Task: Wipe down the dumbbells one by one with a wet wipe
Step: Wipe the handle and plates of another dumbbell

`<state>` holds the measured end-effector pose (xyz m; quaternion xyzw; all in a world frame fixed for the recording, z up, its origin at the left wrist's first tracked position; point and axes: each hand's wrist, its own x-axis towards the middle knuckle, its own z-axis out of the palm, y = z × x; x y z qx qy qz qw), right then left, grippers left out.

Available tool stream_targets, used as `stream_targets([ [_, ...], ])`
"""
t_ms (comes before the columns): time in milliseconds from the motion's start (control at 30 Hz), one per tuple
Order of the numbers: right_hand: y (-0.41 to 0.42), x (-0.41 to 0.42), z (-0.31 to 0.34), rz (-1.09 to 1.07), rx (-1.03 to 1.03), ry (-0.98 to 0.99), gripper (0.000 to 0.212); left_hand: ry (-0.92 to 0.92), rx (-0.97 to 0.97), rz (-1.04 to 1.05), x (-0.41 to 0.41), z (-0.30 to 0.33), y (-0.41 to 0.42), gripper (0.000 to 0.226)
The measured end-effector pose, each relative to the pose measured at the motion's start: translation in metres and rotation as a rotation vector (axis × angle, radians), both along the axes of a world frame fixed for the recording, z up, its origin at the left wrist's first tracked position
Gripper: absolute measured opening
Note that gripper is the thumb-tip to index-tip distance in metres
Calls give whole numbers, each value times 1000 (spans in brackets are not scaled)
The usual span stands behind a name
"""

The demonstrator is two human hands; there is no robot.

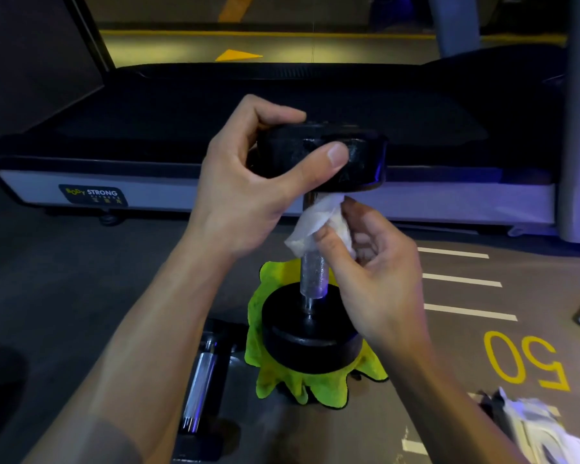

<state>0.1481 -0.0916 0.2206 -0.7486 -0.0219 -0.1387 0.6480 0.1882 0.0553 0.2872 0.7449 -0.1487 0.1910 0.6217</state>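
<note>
Tipping risk: your left hand point(248, 182) clamps the top head of the upright dumbbell point(312, 272) standing on the yellow cloth point(268, 373), right hand point(372, 262) pinching the wet wipe point(315, 219) at its handle; hard rubbing could topple it.

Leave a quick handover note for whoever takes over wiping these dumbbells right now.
Left hand grips the top head of the upright dumbbell, which stands on the yellow-green cloth.
Right hand pinches the wet wipe against the handle just under that head.
Handle wipe under way; the lower handle is bare.
Second dumbbell lies on the floor to the left; whether it is wiped cannot be told.
</note>
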Motion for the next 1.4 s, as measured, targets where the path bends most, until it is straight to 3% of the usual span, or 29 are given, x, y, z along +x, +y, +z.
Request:
stream_targets([
  [133, 9, 5, 3, 22, 62, 25, 12, 4, -4, -7, 1, 0, 1, 44],
  [333, 17, 29, 20, 158, 124, 139, 20, -16, -9, -18, 1, -1, 1, 44],
  [467, 14, 50, 22, 464, 520, 328, 16, -12, -33, -33, 2, -1, 3, 43],
  [533, 17, 54, 24, 557, 578, 358, 7, -7, -44, -37, 1, -1, 3, 44],
  [600, 22, 54, 21, 460, 501, 322, 21, -4, -44, -28, 1, -1, 5, 42],
  [733, 46, 32, 19, -6, 7, 31, 21, -23, -41, -25, 0, -3, 6, 46],
  [800, 51, 28, 19, -81, -17, 21, 24, -38, -39, -22, -3, -4, 6, 50],
  [867, 45, 35, 21, 17, 142, 87, 26, -35, -45, -24, -4, -3, 7, 49],
  [967, 31, 52, 22, 427, 427, 260, 19, -16, -56, -27, -5, -2, 11, 45],
  [1067, 26, 58, 23, 636, 527, 353, 17, -15, -63, -29, -5, -2, 12, 46],
  [1133, 35, 52, 19, 440, 453, 262, 24, -22, -72, -32, -6, -2, 13, 48],
  [1200, 52, 41, 11, 71, 161, 125, 31, -35, -82, -34, -7, -3, 15, 48],
  [1267, 65, 30, 3, -183, -105, 9, 23, -50, -69, -25, -9, -4, 15, 50],
  [1333, 64, 25, 3, -200, -142, -38, 30, -58, -58, -10, -11, -6, 14, 50],
  [1400, 54, 27, 13, -56, 15, -2, 24, -58, -71, -7, -12, -6, 14, 50],
])
